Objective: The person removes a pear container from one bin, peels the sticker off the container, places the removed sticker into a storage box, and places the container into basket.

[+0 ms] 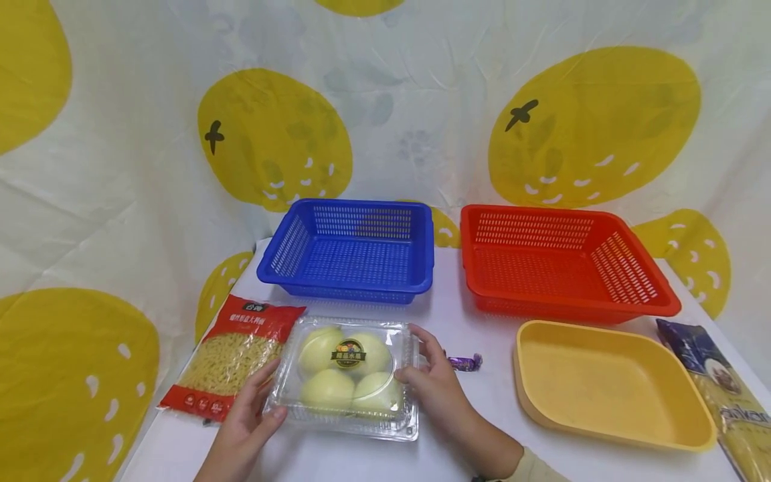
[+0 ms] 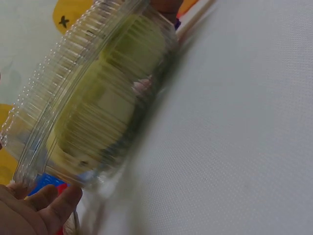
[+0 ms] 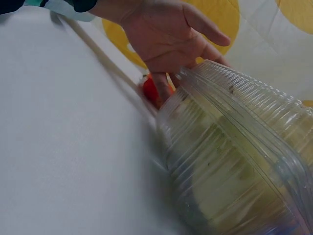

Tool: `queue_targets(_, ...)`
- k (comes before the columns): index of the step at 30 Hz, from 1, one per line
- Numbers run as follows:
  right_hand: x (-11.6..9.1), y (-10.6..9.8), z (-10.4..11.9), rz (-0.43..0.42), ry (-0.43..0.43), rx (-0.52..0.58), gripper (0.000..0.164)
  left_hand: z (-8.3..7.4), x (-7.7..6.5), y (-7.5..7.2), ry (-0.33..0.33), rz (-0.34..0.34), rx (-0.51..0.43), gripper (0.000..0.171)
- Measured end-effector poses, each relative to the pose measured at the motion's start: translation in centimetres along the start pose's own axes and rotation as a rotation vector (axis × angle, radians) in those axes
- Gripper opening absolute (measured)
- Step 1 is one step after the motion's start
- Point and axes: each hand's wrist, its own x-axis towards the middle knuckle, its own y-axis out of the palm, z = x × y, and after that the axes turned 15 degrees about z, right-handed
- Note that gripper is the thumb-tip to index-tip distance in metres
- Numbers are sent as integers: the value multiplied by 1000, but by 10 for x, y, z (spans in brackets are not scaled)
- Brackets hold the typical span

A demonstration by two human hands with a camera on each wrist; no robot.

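Hands (image 1: 438,383) touching fruit box (image 1: 337,423), pasta (image 1: 235,358) beside

Both hands are bare: the left (image 1: 243,418) and the right (image 1: 436,378) have slim fingers and narrow wrists. A plain beige sleeve (image 1: 533,468) covers the right forearm. At its cuff sits a dark band (image 3: 84,4) — possibly a strap, though the frame crops it — with pale greenish cloth (image 3: 66,10) beside it.
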Motion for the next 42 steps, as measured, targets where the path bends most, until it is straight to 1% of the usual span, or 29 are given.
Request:
queue_targets(4, 1, 3, 1, 17, 14, -10, 89, 2, 0, -1, 21, -2, 8, 62)
queue_targets(7, 2, 4, 2, 25, 27, -30, 89, 2, 1, -2, 18, -1, 16, 62)
queue_targets(14, 3, 1, 4, 42, 49, -105, 87, 1, 4, -1, -21, -15, 37, 63)
queue_targets(17, 3, 0, 5, 44, 55, -114, 86, 1, 5, -2, -25, -17, 47, 65)
queue_targets(21, 1, 0, 6, 52, 58, -118, 86, 1, 7, -1, -62, -28, 63, 66)
queue_targets(24, 0, -1, 6, 61, 62, -129, 86, 2, 8, -1, -77, -34, 76, 65)
queue_targets(27, 0, -4, 8, 71, 71, -163, 86, 3, 8, 1, -60, -43, 104, 61)
queue_targets(29, 0, -6, 11, 84, 83, -187, 86, 3, 9, 1, -35, -46, 125, 58)
queue_targets(31, 1, -8, 15, 94, 101, -224, 86, 3, 9, 2, -27, -47, 148, 56)
queue_targets(33, 1, -11, 21, 99, 123, -273, 84, 2, 9, 2, -35, -45, 163, 55)
queue_targets(37, 4, -15, 33, 67, 147, -436, 76, -1, 9, 1, -73, -37, 190, 56)
queue_targets(40, 7, -18, 41, 35, 120, -569, 65, -2, 9, 1, -93, -27, 206, 59)
queue_targets(42, 9, -20, 45, 18, 96, -653, 58, -3, 9, 1, -110, -27, 200, 59)
